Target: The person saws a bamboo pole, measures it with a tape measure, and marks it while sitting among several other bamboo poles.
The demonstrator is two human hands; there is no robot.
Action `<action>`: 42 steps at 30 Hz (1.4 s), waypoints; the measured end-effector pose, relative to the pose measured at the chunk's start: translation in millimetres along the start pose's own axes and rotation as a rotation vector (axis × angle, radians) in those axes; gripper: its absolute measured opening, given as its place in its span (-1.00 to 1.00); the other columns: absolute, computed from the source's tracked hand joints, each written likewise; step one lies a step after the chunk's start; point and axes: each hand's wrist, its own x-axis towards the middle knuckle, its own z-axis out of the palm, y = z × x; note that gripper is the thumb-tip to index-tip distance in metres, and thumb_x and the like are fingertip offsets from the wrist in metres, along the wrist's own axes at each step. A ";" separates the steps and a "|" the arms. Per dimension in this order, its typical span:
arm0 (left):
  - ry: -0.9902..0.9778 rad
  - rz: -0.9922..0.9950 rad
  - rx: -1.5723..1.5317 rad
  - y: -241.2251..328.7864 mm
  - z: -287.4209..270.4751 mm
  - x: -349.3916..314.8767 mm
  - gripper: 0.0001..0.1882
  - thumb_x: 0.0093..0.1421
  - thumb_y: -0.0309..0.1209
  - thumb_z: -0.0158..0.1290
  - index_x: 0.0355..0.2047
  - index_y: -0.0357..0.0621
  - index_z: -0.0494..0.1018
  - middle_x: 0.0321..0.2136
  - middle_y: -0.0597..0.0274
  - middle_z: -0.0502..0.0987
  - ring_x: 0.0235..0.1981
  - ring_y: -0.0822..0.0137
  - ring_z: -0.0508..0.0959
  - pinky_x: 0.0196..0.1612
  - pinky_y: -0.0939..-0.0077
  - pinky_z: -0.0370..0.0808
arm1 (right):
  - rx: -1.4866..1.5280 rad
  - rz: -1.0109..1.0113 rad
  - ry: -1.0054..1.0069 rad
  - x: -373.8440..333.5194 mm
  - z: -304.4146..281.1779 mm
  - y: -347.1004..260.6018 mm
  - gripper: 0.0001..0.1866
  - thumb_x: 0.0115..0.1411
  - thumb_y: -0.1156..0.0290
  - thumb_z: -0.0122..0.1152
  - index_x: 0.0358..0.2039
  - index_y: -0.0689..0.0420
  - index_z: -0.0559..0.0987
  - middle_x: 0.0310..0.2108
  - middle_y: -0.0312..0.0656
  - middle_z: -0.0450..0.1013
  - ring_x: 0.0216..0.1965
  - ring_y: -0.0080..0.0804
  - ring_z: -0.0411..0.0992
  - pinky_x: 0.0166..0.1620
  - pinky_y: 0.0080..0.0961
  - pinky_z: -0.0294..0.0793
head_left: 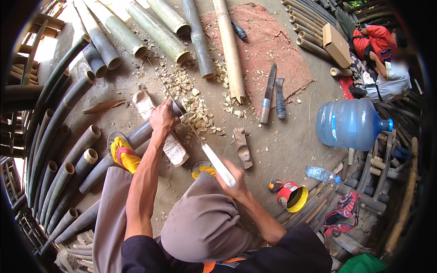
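My left hand (164,117) is wrapped over a dark bamboo pole (141,133) near its cut end. The pole lies across a pale wood block (175,151) on the ground. My right hand (236,179) grips the white handle of a handsaw (218,164). The saw's long thin blade runs away to the upper left, passing close beside my left hand at the pole's end. Whether its teeth are in the bamboo I cannot tell. My left foot, in a yellow sock (127,154) and sandal, is at the pole. The other yellow-socked foot is mostly hidden by my clothed knee.
Bamboo poles lie at the left and along the far side. A knife (268,93), its sheath (280,98) and a notched wood piece (242,148) lie ahead right, among chips. A large water jug (348,125), small bottle (322,174) and red-yellow can (292,196) stand right. People sit far right.
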 end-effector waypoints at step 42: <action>0.069 0.021 -0.019 -14.1 8.2 2.1 -0.60 -0.18 -0.33 0.28 -0.32 -0.14 0.41 -0.34 0.08 0.58 -0.25 0.05 0.58 -0.12 0.16 0.42 | -0.005 -0.010 -0.003 -34.8 -7.0 16.8 -0.48 0.01 0.58 0.21 0.04 0.32 0.41 -0.25 0.11 0.52 -0.22 -0.13 0.57 -0.24 -0.40 0.57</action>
